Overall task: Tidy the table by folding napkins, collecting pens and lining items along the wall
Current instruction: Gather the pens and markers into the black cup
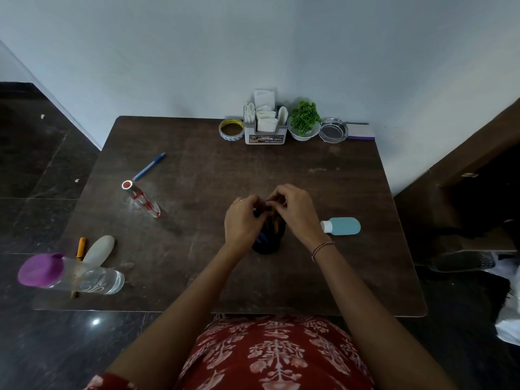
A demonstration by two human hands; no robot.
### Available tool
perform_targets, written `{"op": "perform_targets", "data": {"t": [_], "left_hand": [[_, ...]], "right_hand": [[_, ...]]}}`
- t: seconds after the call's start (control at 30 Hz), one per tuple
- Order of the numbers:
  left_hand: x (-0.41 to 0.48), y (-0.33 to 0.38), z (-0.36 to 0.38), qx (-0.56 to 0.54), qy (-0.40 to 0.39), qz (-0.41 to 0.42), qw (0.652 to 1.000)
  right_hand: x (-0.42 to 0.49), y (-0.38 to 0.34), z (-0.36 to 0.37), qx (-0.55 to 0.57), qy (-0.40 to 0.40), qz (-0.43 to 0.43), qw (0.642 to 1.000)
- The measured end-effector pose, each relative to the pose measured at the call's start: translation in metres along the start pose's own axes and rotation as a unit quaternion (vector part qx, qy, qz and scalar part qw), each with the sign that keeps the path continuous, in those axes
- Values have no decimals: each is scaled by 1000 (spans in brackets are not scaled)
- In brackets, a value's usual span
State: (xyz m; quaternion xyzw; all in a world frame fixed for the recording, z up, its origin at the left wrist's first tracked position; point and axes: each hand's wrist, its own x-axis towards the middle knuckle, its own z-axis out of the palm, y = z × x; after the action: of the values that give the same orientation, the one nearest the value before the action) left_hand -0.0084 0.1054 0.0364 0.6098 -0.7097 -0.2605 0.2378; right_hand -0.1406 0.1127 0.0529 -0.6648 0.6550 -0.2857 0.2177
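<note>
Both hands meet over the pen holder [267,244] mid-table. The left hand [243,220] curls round the pens [276,225] standing in it, and the right hand [295,212] pinches their tops. A blue pen [149,166] lies loose, far left on the table [323,277]. Napkins [264,114] sit folded in the caddy [266,137] against the wall.

Black round pen cup [267,243] upright at mid-table, blue and orange pens [276,225] standing in it; I pinch their tops. Blue plastic pen [149,166] lies loose, far left. Yellow marker [81,247] lies near left. Folded white napkins [266,119] stand in a grey-and-white holder [266,136] against the far wall.
</note>
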Motion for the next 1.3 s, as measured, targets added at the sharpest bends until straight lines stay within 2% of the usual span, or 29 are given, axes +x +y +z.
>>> {"op": "perform_targets", "data": {"t": [0.27, 0.47, 0.83, 0.97, 1.07, 1.17, 1.3], "left_hand": [[-1, -8, 3, 30, -27, -16, 999], [-9, -17, 9, 21, -48, -24, 998], [-6, -18, 4, -116, -6, -23, 993], [-3, -24, 3, -175, 7, -56, 983], [2, -30, -4, -181, 26, -50, 982], [14, -35, -19, -188, 60, -37, 980], [38, -42, -50, -178, 91, -35, 979]], "right_hand": [[-4, 7, 7, -87, -19, 0, 996], [-14, 13, 15, -98, -18, 8, 995], [-8, 21, 19, -79, 8, 26, 996], [-7, 18, 23, -26, -19, 28, 999], [-5, 16, 21, 28, -22, 68, 997], [-1, 10, 13, 105, 12, 123, 987], [18, -12, 4, 133, 90, 103, 982]]}}
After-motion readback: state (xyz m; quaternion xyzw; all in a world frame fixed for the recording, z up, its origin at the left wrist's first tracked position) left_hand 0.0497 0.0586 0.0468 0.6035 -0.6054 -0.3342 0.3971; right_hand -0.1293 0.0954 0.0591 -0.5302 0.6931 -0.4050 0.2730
